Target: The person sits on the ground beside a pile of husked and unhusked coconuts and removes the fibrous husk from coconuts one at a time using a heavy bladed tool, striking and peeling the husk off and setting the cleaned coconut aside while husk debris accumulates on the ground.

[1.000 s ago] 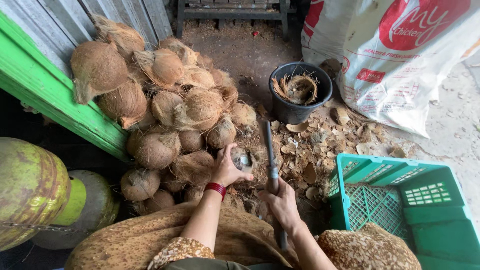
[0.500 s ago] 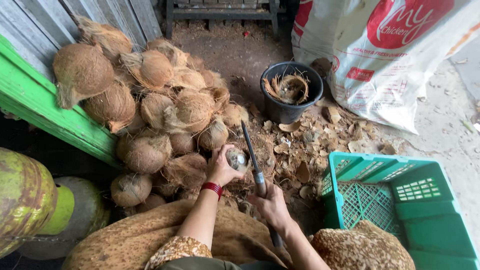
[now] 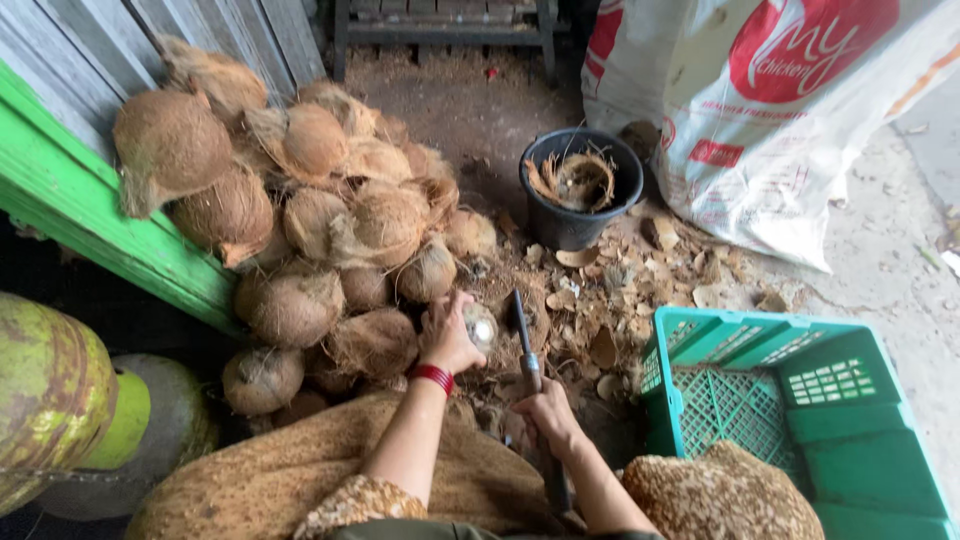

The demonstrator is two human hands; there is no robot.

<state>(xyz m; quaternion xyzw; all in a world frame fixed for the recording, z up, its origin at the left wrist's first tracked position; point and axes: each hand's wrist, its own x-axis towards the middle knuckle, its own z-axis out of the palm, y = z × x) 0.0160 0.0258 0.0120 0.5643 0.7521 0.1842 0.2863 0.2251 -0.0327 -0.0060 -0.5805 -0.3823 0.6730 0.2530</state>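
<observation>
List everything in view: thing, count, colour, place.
coconut in hand: one, pale, partly shelled, by the pile's near edge
husked coconuts: more than a dozen, brown, piled against the green beam
long blade: one, dark, beside the held coconut
bucket: one, black, holding husk fibre, behind the shell chips
crate: one, teal, lower right
sack: one, white and red, upper right
gas cylinder: one, worn green, lower left
left hand: grips the coconut, red wristband
right hand: grips the blade's handle
</observation>
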